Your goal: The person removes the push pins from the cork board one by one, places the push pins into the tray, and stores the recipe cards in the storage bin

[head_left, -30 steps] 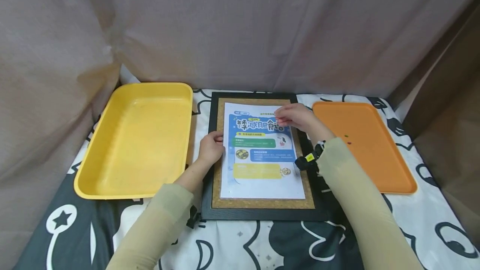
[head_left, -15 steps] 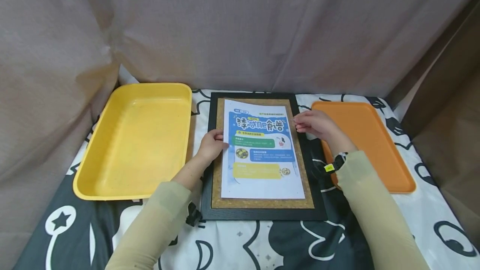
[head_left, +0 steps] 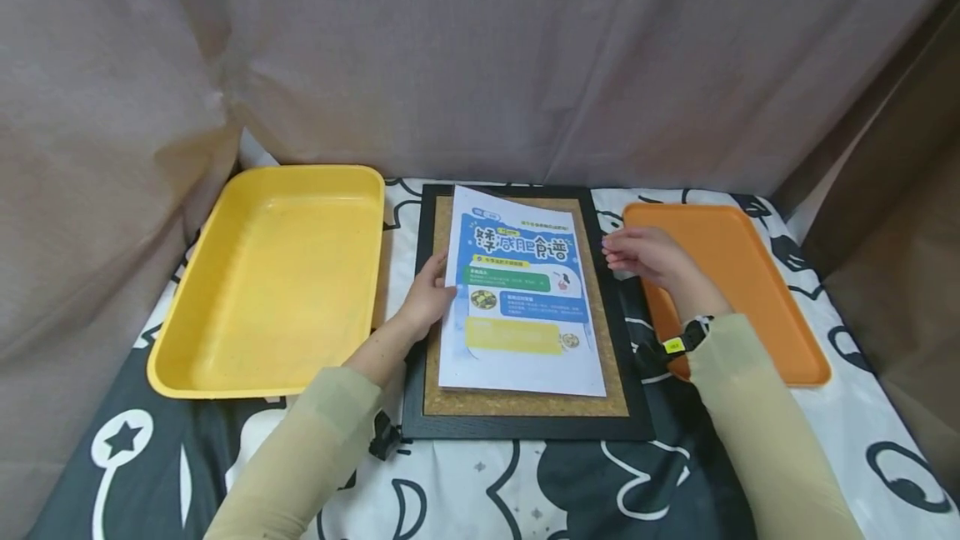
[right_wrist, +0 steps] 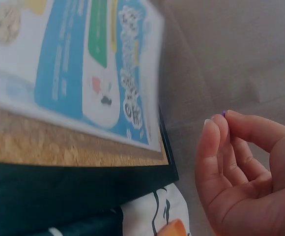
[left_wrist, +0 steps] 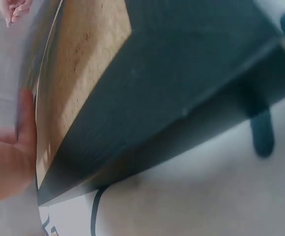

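Observation:
A printed paper sheet (head_left: pixel 525 311) with blue, green and yellow blocks is raised off the cork board (head_left: pixel 615 390), which has a black frame. My left hand (head_left: pixel 426 298) pinches the sheet's left edge; in the left wrist view the hand (left_wrist: pixel 7 162) sits beside the frame with the sheet seen nearly edge-on. To the right of the board, my right hand (head_left: pixel 656 261) is held in the air, apart from the sheet. Between its thumb and fingertips it pinches a tiny purple piece (right_wrist: pixel 224 113), mostly covered, so its kind cannot be made out.
On the left stands a deep yellow tray (head_left: pixel 300 290). A flat orange tray (head_left: pixel 757 307) lies on the right, partly under the right forearm. All rest on a black-and-white patterned cloth (head_left: pixel 450 482). Grey fabric (head_left: pixel 480 57) hangs close behind.
My right hand has moved right, from over the sheet's top right corner to beyond the frame. The sheet has come up off the board at its left side, tilting in my left hand.

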`<action>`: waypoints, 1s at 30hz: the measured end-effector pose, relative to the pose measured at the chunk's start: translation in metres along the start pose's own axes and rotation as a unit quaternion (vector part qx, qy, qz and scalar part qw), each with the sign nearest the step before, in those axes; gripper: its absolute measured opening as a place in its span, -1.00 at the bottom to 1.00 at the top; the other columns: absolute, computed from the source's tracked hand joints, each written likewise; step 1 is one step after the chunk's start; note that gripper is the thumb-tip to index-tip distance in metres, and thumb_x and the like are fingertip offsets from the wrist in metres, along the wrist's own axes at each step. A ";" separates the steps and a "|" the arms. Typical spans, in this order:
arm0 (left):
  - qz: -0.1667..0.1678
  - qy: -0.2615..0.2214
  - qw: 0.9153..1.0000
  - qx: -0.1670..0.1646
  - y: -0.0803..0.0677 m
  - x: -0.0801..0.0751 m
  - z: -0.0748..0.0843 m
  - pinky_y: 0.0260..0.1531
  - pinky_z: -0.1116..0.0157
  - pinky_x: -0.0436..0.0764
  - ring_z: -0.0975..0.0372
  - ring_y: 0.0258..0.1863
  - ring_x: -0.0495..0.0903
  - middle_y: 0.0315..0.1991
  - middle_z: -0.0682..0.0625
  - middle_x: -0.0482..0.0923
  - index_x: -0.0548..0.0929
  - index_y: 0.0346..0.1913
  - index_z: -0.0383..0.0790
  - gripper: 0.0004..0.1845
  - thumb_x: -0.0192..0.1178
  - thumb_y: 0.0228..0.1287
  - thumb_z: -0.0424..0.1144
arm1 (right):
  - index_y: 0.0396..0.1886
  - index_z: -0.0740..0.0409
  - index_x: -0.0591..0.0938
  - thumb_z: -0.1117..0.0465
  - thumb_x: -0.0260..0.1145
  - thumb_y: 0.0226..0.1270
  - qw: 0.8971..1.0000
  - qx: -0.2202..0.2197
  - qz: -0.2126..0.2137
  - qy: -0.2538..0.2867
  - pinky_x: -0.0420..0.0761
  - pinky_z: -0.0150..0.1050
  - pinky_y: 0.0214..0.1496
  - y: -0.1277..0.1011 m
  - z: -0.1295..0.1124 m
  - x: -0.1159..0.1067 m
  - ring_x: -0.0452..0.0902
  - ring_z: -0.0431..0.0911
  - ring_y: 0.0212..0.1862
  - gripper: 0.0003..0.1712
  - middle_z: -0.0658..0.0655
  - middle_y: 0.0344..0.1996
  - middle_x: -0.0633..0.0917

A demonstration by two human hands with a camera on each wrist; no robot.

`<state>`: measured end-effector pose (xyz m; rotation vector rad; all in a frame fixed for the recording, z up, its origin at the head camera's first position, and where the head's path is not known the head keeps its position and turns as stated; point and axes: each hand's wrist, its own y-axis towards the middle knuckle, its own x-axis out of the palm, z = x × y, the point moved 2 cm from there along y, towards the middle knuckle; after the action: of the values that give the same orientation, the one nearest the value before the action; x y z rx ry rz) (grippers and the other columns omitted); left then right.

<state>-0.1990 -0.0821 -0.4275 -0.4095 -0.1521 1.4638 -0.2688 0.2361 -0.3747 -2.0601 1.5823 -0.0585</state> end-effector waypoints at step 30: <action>0.046 -0.035 0.998 0.036 -0.040 -0.070 0.053 -0.01 0.23 0.57 0.07 0.08 0.54 0.21 -0.11 0.39 -0.09 0.45 0.27 -0.31 -0.20 0.40 -0.38 | -0.52 -0.17 0.66 0.19 0.14 0.33 0.997 0.007 -0.049 0.064 0.62 -0.49 -0.29 -0.031 0.016 -0.011 0.61 -0.31 -0.44 -0.73 -0.15 -0.53 0.68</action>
<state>-0.1876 -0.1436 -0.3539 -0.3112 -0.1367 1.5710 -0.2392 0.2575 -0.3723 -2.1605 1.5483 -0.2410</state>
